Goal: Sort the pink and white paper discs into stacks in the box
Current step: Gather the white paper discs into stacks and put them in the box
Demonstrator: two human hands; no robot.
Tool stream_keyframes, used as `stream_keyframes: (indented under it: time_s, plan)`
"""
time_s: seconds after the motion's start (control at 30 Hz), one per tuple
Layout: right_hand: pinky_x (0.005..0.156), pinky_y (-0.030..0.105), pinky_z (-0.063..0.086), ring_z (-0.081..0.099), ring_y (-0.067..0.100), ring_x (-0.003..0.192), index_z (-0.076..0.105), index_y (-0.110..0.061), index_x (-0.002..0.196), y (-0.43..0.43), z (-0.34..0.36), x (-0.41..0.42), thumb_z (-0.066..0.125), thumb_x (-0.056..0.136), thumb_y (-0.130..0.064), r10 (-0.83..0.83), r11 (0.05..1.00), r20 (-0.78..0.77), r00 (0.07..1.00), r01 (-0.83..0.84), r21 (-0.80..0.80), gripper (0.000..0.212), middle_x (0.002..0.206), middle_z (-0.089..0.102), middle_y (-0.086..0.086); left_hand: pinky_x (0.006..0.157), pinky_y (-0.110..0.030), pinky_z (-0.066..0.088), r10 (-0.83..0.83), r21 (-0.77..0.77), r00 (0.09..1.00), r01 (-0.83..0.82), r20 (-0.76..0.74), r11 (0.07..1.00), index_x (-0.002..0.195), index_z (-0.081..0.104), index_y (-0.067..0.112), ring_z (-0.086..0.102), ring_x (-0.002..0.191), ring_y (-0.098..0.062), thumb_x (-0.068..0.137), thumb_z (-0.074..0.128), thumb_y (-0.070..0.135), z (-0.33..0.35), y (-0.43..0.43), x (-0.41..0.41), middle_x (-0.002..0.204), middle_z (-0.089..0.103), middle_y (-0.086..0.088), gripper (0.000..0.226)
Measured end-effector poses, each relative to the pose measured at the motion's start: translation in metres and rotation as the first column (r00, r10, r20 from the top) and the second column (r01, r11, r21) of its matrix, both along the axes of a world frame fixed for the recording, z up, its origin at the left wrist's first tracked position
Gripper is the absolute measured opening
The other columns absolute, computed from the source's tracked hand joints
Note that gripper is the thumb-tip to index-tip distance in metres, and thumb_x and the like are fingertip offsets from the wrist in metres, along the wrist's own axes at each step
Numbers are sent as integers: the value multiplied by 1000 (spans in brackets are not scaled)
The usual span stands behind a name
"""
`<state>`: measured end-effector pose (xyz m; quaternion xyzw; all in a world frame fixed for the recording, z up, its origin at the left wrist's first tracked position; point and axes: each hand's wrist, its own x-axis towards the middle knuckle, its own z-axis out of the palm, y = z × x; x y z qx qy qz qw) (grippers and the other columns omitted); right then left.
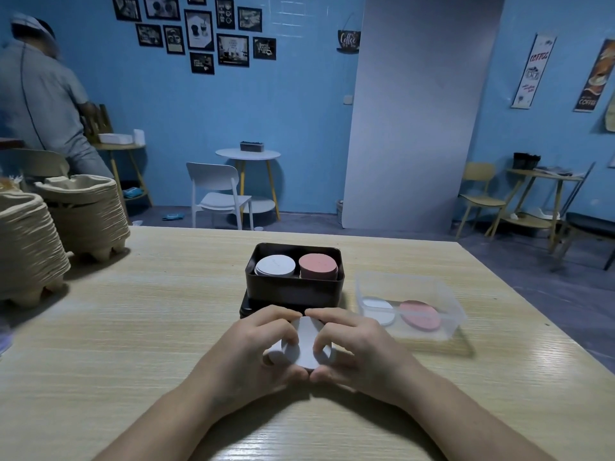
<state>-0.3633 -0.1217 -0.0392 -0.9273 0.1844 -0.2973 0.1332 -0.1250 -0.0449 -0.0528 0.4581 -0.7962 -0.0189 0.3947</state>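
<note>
**White discs held in both hands before the sorting box**

A pale wood-grain worktop (pixel 133 327) fills the lower part of the view. At its far left stand two tall stacks of moulded pulp trays (pixel 86 214).

The left hand (pixel 253 347) and right hand (pixel 359 347) meet at the middle of the worktop. Their fingers are curled inward and together they pinch a small bunch of white discs (pixel 306 344) by the edges, thumbs near the bottom and fingertips over the top. The bunch is tilted up, with its face to the camera.

To the right of the hands lies a clear plastic tub (pixel 456 314). Just beyond the hands sits the black box (pixel 293 291), open at the top and resting on a flat black lid (pixel 248 307) that shows at its front edge.

Inside the box a white stack (pixel 275 265) is on the left and a pink stack (pixel 317 266) on the right, side by side and reaching close to the rim. In the tub a loose white disc (pixel 377 307) lies left of a pink disc (pixel 421 316).
</note>
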Motion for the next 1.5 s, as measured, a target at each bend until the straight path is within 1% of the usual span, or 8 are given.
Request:
stream_keyframes:
  time_s: [0.2, 0.4, 0.63, 0.73, 0.9, 1.1, 1.37, 1.5]
  plan:
    - [102, 24, 48, 53, 0, 135, 63, -25, 89, 3, 5, -5, 76, 88, -47, -37, 999, 15, 999, 36, 34, 26, 146, 59, -7, 84, -24, 57, -20, -1, 1000, 20, -2, 1000, 93, 66, 30, 63, 120, -2, 86, 80, 45, 3, 1, -1, 132, 65, 14, 22]
    - [101, 33, 51, 53, 1, 135, 62, -31, 92, 4, 7, -3, 75, 90, -49, -22, 999, -41, 999, 24, 47, 23, 148, 56, -11, 94, -21, 54, 6, 57, 1000, -7, 15, 998, 95, 68, 35, 56, 128, 8, 85, 77, 50, 5, 5, -3, 136, 62, 19, 20]
    - [86, 16, 47, 57, -5, 115, 66, -28, 88, 5, 10, -3, 77, 88, -45, -18, 998, -89, 996, 24, 59, 20, 137, 58, -15, 80, -11, 50, -29, 156, 999, 25, 29, 987, 102, 66, 33, 64, 107, 4, 87, 78, 51, 6, 4, -2, 129, 63, 22, 26]
    - [80, 7, 39, 56, -8, 110, 65, -28, 86, 5, 8, -3, 78, 84, -40, -35, 996, -107, 994, 43, 80, 18, 135, 59, -14, 79, -17, 53, -13, 187, 999, 3, 53, 982, 107, 60, 35, 65, 102, -3, 86, 76, 51, 6, 4, -2, 125, 60, 26, 31]
    - [92, 15, 45, 56, 1, 122, 64, -27, 93, 5, 7, -6, 70, 84, -48, -86, 992, -82, 993, 92, 84, 23, 138, 59, -10, 85, -26, 52, 145, 180, 981, -167, 129, 969, 118, 54, 41, 55, 107, 3, 83, 64, 62, 9, 8, 2, 115, 58, 25, 42]
    - [97, 23, 47, 53, 0, 127, 62, -29, 94, 6, 7, -4, 60, 78, -56, -158, 979, -92, 983, 168, 115, 31, 138, 56, -13, 80, -27, 49, 188, 253, 962, -234, 196, 939, 109, 45, 44, 50, 95, 1, 79, 66, 65, 9, 9, 1, 97, 56, 19, 43]
    - [92, 23, 47, 55, -1, 117, 53, -38, 90, 5, 7, -5, 63, 77, -49, -174, 974, -107, 979, 187, 128, 20, 128, 57, -15, 77, -36, 51, 209, 250, 977, -215, 49, 944, 99, 52, 32, 57, 90, -8, 78, 66, 54, 13, 10, 6, 92, 60, 13, 34]
    - [91, 34, 52, 58, 7, 109, 51, -38, 89, 5, 4, -5, 66, 78, -48, -152, 977, -136, 979, 170, 133, 21, 119, 58, -17, 70, -42, 53, 264, 208, 964, -250, -42, 946, 90, 53, 28, 61, 83, -15, 77, 65, 53, 13, 9, 7, 85, 60, 9, 30]
